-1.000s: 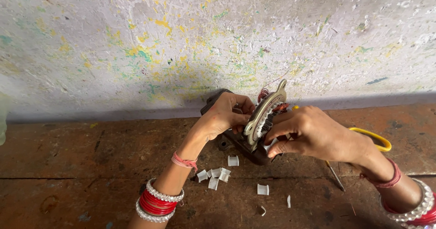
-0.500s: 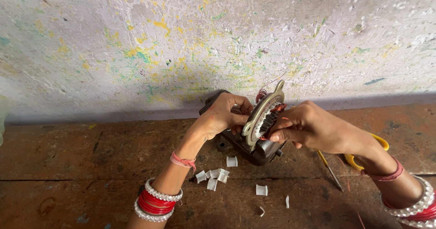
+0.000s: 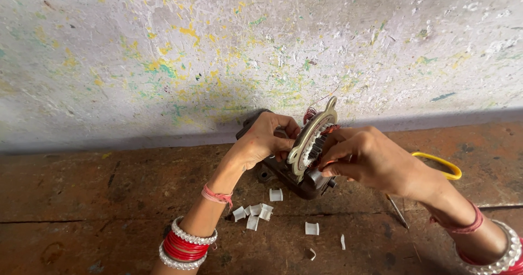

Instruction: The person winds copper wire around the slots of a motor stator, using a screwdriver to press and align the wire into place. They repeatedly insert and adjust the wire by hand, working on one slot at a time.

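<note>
At the bench's (image 3: 81, 198) back edge by the wall (image 3: 163, 46), the left hand (image 3: 261, 141) grips the motor stator (image 3: 311, 144); the right hand (image 3: 365, 158) pinches its windings. White insulation pieces (image 3: 256, 212) lie just in front.

**Right hand pulled in against the stator**

Over the last second the right hand (image 3: 376, 163) slid leftward, closing against the motor stator (image 3: 311, 144) until its fingertips (image 3: 327, 166) pinched at the stator's lower edge. The yellow-handled scissors (image 3: 444, 166), earlier half covered by that wrist, came into fuller view to the right of the stator. The stator's plate tipped slightly more upright.
</note>
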